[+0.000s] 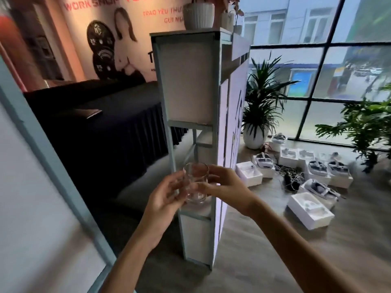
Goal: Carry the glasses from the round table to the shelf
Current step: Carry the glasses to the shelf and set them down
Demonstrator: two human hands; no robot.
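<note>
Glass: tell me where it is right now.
Low centre of the head view, the glass is held between the left hand and right hand at the shelf's lower opening.

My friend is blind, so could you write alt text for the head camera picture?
A person's left hand and right hand share a grip on a clear glass, held in front of a low opening of a tall grey shelf. White boxes with headsets lie on the floor beside potted plants.

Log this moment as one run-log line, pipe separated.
stage: at shelf | glass: upright, before lower shelf opening | left hand: holds glass | right hand: holds glass | placed: not yet
</note>
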